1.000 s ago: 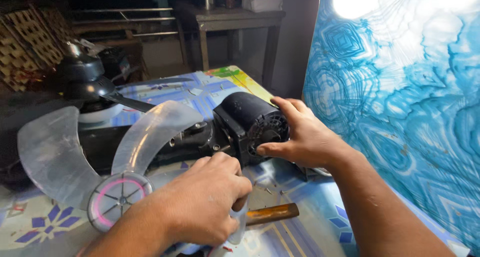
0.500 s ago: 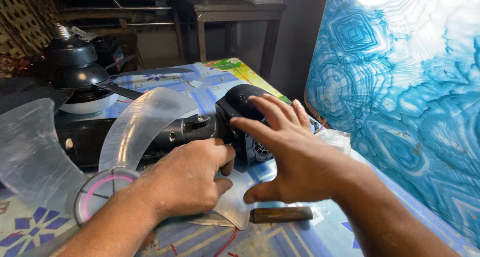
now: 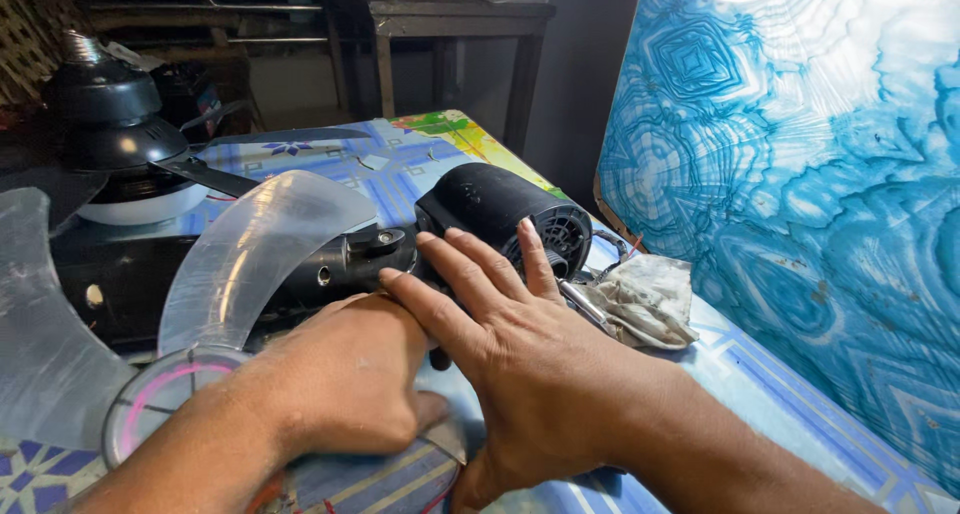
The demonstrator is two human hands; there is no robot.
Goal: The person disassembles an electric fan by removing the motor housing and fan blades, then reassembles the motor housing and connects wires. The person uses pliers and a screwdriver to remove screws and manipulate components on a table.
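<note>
A black fan motor (image 3: 500, 209) lies on its side on the patterned table (image 3: 760, 394). A translucent fan blade (image 3: 260, 244) with a pink-ringed hub (image 3: 150, 409) sits on its shaft. My left hand (image 3: 340, 374) is clenched just below the motor's neck, around a dark part there; its fingertips are hidden. My right hand (image 3: 520, 364) lies flat across the left hand's fingers. Its own fingers are spread, and their tips touch the motor housing.
A crumpled grey rag (image 3: 645, 299) and a thin metal shaft (image 3: 580, 304) lie right of the motor. A tall blue swirl-patterned panel (image 3: 800, 204) stands along the right. A second dark fan body (image 3: 110, 124) sits at the back left, with a metal table (image 3: 450, 14) behind.
My right hand left the motor's rear end, swung over and came down flat on my left hand. My left hand slid up from the blade to the motor's neck.
</note>
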